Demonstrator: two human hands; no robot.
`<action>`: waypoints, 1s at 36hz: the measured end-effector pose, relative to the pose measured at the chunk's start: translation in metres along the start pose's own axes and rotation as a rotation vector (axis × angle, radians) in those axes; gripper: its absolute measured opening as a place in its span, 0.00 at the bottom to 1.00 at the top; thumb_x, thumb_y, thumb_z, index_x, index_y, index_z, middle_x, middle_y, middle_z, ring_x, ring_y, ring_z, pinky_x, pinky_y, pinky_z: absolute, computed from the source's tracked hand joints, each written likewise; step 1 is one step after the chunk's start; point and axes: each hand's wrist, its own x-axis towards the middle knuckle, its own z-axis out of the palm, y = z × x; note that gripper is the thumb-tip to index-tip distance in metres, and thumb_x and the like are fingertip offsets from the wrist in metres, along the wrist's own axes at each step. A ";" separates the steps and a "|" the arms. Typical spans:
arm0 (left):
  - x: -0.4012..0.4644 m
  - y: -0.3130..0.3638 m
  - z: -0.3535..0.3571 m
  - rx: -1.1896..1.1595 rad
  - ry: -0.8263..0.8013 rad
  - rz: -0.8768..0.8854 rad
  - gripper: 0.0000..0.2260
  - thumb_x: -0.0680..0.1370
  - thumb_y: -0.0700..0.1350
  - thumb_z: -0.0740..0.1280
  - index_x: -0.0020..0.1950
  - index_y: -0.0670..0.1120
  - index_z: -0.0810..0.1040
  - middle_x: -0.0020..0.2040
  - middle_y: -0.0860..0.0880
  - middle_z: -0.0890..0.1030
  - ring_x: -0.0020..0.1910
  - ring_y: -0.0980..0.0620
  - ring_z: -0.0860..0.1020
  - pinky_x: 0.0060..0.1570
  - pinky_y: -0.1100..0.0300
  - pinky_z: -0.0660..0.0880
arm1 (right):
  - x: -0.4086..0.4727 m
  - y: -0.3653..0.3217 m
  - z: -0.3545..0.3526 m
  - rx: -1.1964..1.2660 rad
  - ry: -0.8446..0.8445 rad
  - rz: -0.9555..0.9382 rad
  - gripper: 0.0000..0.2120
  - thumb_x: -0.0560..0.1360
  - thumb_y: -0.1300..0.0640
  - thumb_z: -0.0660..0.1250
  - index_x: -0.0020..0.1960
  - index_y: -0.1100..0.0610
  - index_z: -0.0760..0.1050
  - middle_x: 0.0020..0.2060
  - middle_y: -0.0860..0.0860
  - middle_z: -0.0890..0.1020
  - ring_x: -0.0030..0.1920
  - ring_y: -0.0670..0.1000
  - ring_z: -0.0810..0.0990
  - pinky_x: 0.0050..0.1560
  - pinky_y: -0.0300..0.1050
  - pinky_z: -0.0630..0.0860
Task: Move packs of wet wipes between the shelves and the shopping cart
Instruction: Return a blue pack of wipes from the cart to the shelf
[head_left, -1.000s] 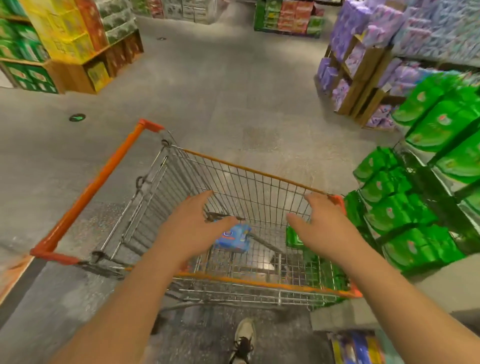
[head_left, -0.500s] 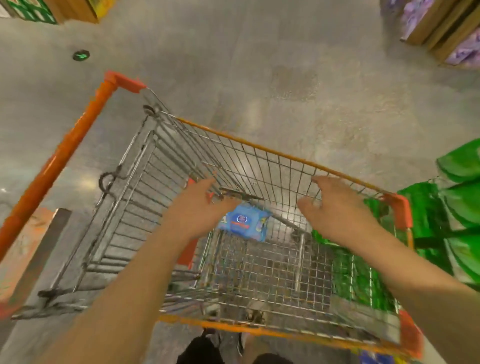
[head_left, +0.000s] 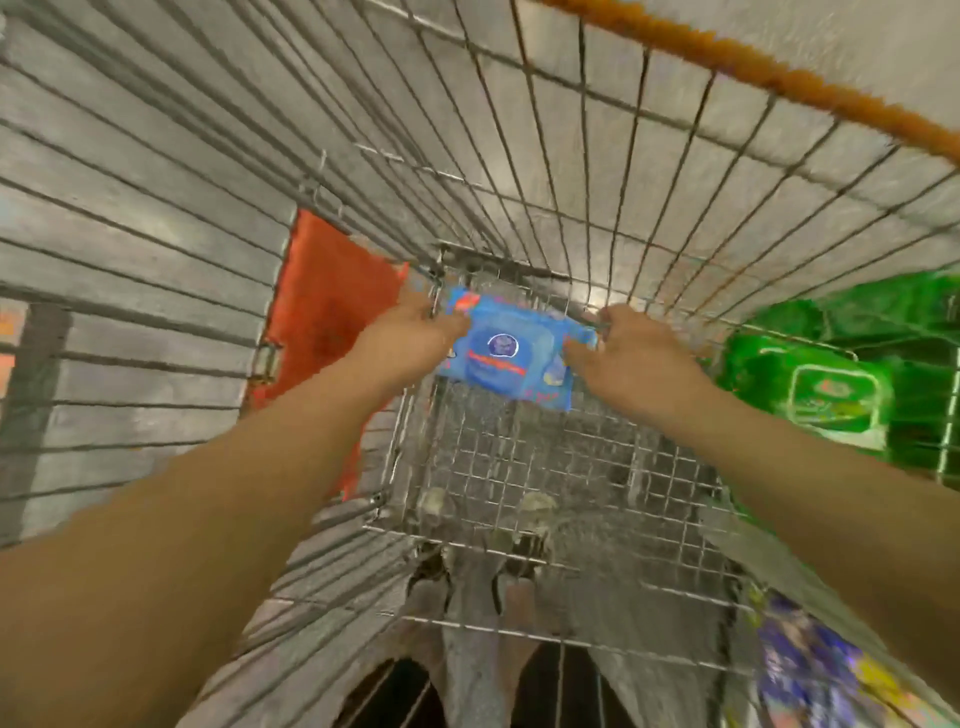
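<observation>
Cart basket (head_left: 519, 467) now fills frame; 0.5 s ago both hands hovered above, apart. Left grip (head_left: 415, 332) & right grip (head_left: 623, 348) now clasp blue wipes pack (head_left: 506, 358) at frame ctr on wire floor, so lift-out toward shelves looks imminent.

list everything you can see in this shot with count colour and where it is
blue plastic pack of wet wipes: one, blue with red print, on the cart's wire floor between both hands
wire shopping cart: one, silver mesh with orange top rim, fills the view
orange-red panel: one, at the cart's left wall
green wet wipe packs: several, green, right, beyond the cart's side
shoes: two, pale, blurred, seen through the cart floor
left hand: one, gripping the blue pack's left end
right hand: one, gripping its right end
</observation>
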 end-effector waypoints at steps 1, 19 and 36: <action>0.006 -0.002 0.007 -0.029 0.006 -0.016 0.25 0.79 0.57 0.68 0.72 0.46 0.74 0.67 0.48 0.77 0.61 0.50 0.75 0.51 0.62 0.69 | 0.009 0.004 0.009 -0.010 -0.025 0.038 0.13 0.80 0.45 0.64 0.58 0.53 0.76 0.50 0.52 0.79 0.53 0.57 0.77 0.43 0.39 0.68; 0.066 -0.016 0.073 -0.612 -0.076 -0.166 0.47 0.55 0.72 0.79 0.65 0.44 0.77 0.55 0.47 0.85 0.49 0.49 0.86 0.52 0.53 0.84 | 0.117 0.068 0.125 0.782 -0.138 0.248 0.51 0.44 0.18 0.73 0.59 0.46 0.78 0.59 0.56 0.81 0.56 0.59 0.83 0.51 0.63 0.82; -0.090 0.069 -0.015 -0.566 0.079 0.363 0.42 0.60 0.62 0.84 0.67 0.43 0.76 0.62 0.43 0.83 0.59 0.47 0.84 0.60 0.43 0.81 | -0.070 -0.023 -0.049 1.037 0.029 -0.136 0.26 0.75 0.54 0.75 0.70 0.54 0.70 0.56 0.50 0.85 0.50 0.49 0.87 0.49 0.49 0.84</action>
